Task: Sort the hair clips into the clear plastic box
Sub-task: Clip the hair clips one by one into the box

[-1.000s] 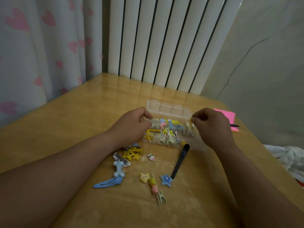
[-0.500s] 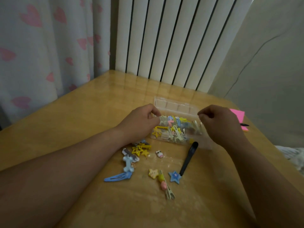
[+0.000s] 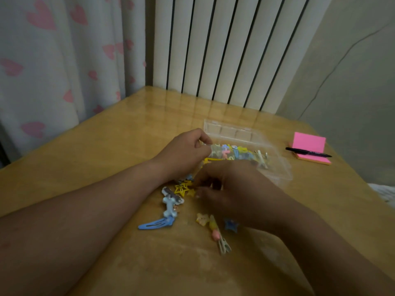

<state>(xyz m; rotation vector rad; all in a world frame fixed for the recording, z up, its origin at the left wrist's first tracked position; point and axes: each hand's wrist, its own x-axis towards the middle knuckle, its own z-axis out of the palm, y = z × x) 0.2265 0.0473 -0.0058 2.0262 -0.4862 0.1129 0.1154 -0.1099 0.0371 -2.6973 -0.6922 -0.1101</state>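
Observation:
The clear plastic box [image 3: 277, 169] lies open on the wooden table, its lid [image 3: 230, 131] folded back, with several coloured hair clips inside. My left hand [image 3: 183, 152] pinches the box's left edge. My right hand [image 3: 233, 191] hovers low over the loose clips in front of the box, fingers curled down beside the yellow star clips [image 3: 181, 189]; blur hides whether it holds one. Loose on the table lie a pale blue bone clip [image 3: 170, 207], a blue snap clip [image 3: 156, 224], a small yellow star [image 3: 202, 218], a blue star [image 3: 230, 225] and a charm clip [image 3: 218, 236].
A pink sticky-note pad [image 3: 310, 146] with a black pen [image 3: 307, 154] across it lies right of the box. A white radiator [image 3: 224, 50] stands behind the table [image 3: 106, 146], a heart-print curtain [image 3: 53, 60] at the left. The table's right edge drops off near the pad.
My right hand left the box's right end and came down to the left, over the loose clips, covering the long black clip. My left hand stayed on the box.

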